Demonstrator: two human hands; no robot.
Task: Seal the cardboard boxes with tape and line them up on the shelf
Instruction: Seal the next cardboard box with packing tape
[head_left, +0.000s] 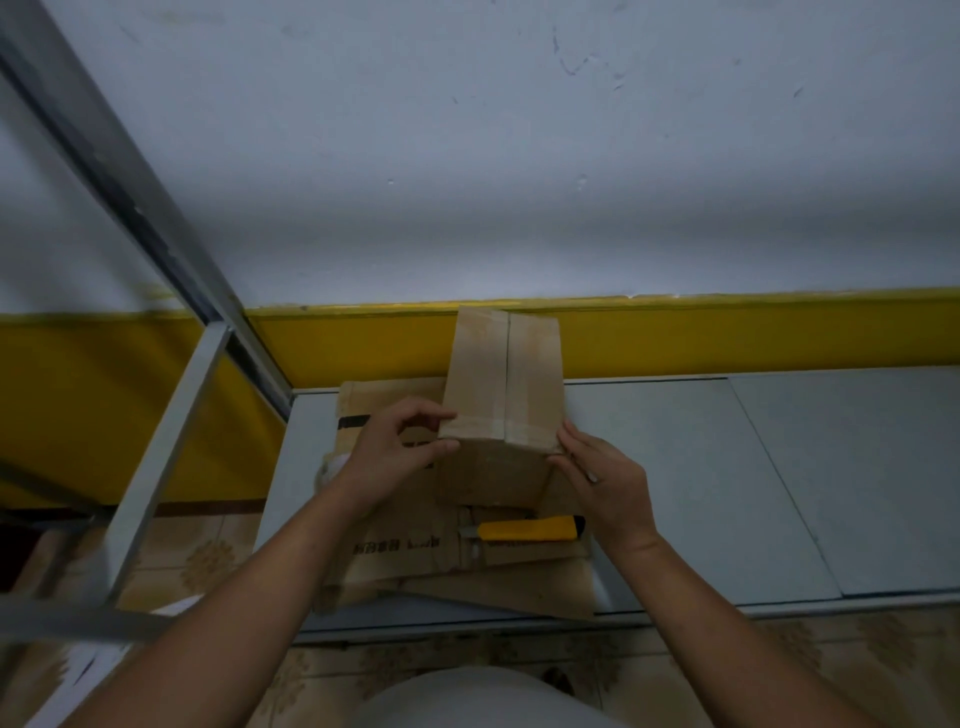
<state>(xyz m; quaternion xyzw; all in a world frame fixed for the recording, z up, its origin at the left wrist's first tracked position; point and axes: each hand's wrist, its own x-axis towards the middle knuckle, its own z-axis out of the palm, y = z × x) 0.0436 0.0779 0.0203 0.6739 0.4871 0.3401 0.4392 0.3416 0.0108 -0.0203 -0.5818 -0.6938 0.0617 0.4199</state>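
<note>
At the bottom edge, close to the camera, pale clothing (488, 699) shows above a patterned tile floor (208, 561); both forearms reach forward over the front edge of a grey shelf (701, 467); on the shelf's left part lie flattened cardboard sheets (395, 564), printed with dark characters; a yellow utility knife (530, 529) rests on them, lying crosswise, just in front of the box and between the two wrists; behind the knife stands the cardboard box (501, 384), set on the flattened sheets, its top face turned to the camera; a strip of clear tape (500, 364) runs along the middle seam of that face and folds over the near edge; the left hand (395, 452) pinches the box's near left corner between thumb and curled fingers; the right hand (608, 483) grasps the near right corner, fingers on top and thumb on the front face; to the left a grey metal frame post (130, 171) slants upward; beyond the box a yellow band (727, 338) runs along the base of a pale wall (519, 156).
</note>
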